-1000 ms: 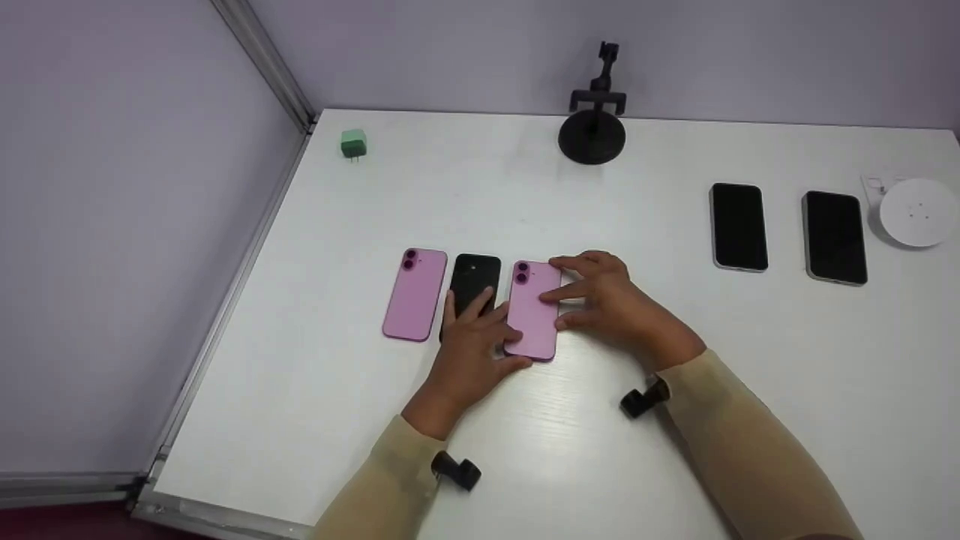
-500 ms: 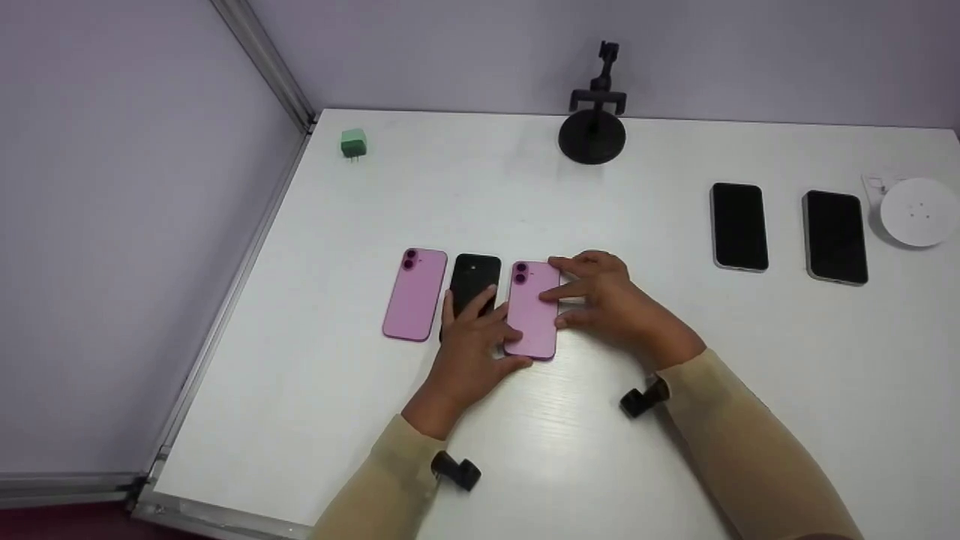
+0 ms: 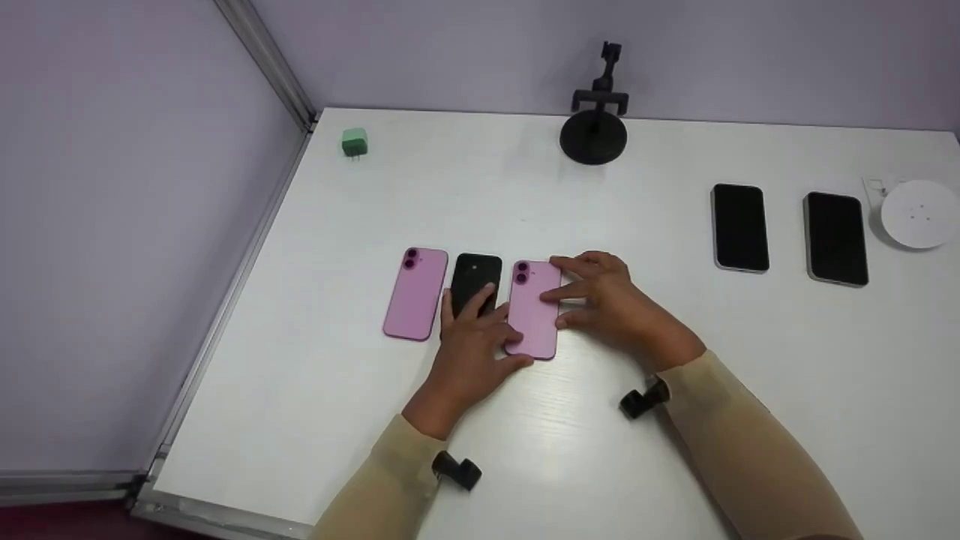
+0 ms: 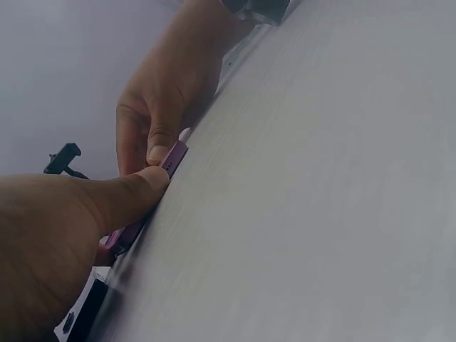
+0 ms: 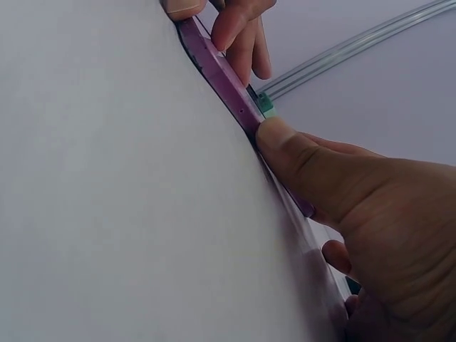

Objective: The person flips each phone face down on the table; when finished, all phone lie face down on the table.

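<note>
Holding pink phone camera-side up on white table, placed between left hand and right hand, just right of black phone. Clamping lower left corner with left hand, using thumb on bottom edge and index finger over the back; spreading remaining fingers over and alongside black phone. Pinching opposite side with right hand, with thumb against long edge, one fingertip on the pink back, another at top right corner. Seeing both thumbs on the phone rim in wrist views; cannot tell how hard pressed. Also logging second pink phone left of black phone, same way up, just beside it. Noting further back green plug adapter near far left corner, black stand by far edge, then at right dark-faced phone, another dark-faced phone and white disc
</note>
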The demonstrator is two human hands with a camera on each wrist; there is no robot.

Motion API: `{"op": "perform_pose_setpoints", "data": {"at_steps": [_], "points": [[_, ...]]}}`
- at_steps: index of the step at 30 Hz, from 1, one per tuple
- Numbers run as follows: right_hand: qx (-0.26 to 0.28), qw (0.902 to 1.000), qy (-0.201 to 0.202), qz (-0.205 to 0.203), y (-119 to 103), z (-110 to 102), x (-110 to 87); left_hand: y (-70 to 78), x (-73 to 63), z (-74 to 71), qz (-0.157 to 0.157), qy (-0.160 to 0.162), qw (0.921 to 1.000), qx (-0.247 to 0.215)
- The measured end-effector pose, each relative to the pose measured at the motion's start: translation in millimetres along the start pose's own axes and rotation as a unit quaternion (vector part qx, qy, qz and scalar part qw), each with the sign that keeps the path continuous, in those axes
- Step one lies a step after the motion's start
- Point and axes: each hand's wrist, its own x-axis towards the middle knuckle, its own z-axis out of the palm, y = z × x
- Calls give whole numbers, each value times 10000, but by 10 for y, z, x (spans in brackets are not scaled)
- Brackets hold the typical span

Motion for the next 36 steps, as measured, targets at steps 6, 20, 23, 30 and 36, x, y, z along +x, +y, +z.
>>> {"op": "perform_pose_setpoints", "data": {"at_steps": [6,20,23,30,36], "points": [[124,9994,89,325,80,-81,-60,14,1,13,0,41,10000,-27],[-293,9641,1356,2265,1001,-940,-607,-21,-28,15,-19,173,9996,-224],[-110,9545,1462,2597,1128,-989,-693,-32,-28,22,4,199,9995,-234],[-268,9390,1422,3120,1216,-968,-789,-33,-30,22,7,211,9996,-212],[-618,9390,1213,3159,1179,-1017,-848,-22,-19,22,42,199,9994,-264]]}}
